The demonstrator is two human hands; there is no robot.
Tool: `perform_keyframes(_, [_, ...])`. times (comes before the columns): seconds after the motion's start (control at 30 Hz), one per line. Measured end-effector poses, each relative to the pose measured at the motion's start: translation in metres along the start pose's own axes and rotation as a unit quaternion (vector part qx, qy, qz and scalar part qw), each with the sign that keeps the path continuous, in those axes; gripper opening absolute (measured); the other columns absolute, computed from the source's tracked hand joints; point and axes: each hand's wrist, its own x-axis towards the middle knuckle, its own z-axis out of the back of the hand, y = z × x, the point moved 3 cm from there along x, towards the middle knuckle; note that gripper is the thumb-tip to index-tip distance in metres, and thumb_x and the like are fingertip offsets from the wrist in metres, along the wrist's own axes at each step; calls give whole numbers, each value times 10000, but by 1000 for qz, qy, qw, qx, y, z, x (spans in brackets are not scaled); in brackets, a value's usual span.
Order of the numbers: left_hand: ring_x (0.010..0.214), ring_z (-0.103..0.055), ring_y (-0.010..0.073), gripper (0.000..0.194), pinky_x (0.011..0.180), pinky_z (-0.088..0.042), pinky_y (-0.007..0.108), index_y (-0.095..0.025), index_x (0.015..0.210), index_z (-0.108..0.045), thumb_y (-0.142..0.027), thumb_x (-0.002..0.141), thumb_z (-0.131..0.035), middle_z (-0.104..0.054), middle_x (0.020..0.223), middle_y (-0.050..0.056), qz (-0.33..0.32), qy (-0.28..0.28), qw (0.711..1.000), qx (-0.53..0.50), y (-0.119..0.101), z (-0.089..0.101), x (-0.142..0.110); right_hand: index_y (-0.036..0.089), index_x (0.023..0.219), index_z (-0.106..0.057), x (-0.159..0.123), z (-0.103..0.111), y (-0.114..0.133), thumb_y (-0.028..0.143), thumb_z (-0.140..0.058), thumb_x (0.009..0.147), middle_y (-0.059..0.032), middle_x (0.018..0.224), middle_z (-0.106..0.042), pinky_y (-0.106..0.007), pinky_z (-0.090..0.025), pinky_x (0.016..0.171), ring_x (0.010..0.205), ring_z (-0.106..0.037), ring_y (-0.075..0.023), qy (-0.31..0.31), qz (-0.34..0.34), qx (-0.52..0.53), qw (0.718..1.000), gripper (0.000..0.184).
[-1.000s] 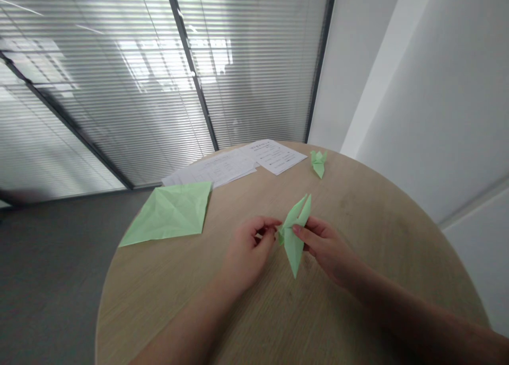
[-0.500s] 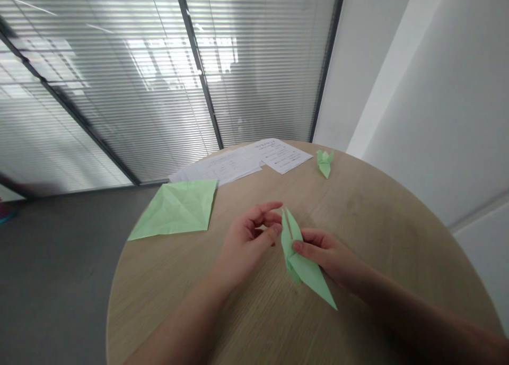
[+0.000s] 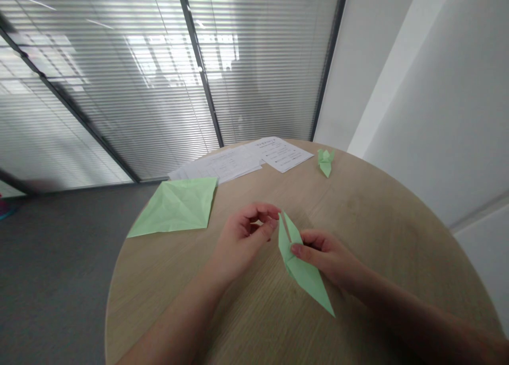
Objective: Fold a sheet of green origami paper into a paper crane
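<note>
A half-folded green paper figure (image 3: 305, 275), long and pointed, is pinched at its middle by my right hand (image 3: 326, 256) just above the round wooden table (image 3: 377, 216). Its two narrow upper points rise toward my left hand (image 3: 248, 232). That hand hovers beside those tips with thumb and forefinger curled close together; whether they touch the paper is unclear.
A creased green square sheet (image 3: 175, 206) lies at the table's left edge, partly overhanging. White printed papers (image 3: 246, 161) lie at the far edge. A small finished green origami piece (image 3: 325, 162) sits at the far right. Glass walls with blinds stand behind.
The paper figure was turned over in my right hand: its long point now aims down-right. My left hand let go of it and stays beside the upper tips.
</note>
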Motion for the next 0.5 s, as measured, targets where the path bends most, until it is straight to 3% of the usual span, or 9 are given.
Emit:
perform_keyframes(0.2, [703,-553,121,117,633,-469,239,-178,920,-665,-262,841,-685,-623,837,25,0,19,1000,-3,-2,4,0,129,845,-679,-1,0,0,680,-745,684,6,620,-526,-193,-334,482,518,-449,-71,17,-17,27,999,577])
perform_keyframes(0.33, [763,-579,135,97,689,-473,259,-186,903,-616,-227,843,-680,-613,889,27,-7,71,997,0,-4,5,0,127,825,-672,-1,-2,0,658,-771,667,10,606,-530,-188,-309,476,505,-444,-64,38,-35,45,998,563])
perform_keyframes(0.5, [751,-559,134,56,695,-465,264,-193,886,-584,-197,851,-627,-583,870,12,-17,104,992,67,-11,6,-2,118,799,-659,-2,-3,-2,605,-802,666,7,623,-555,-178,-329,490,513,-467,-58,70,-55,74,993,525])
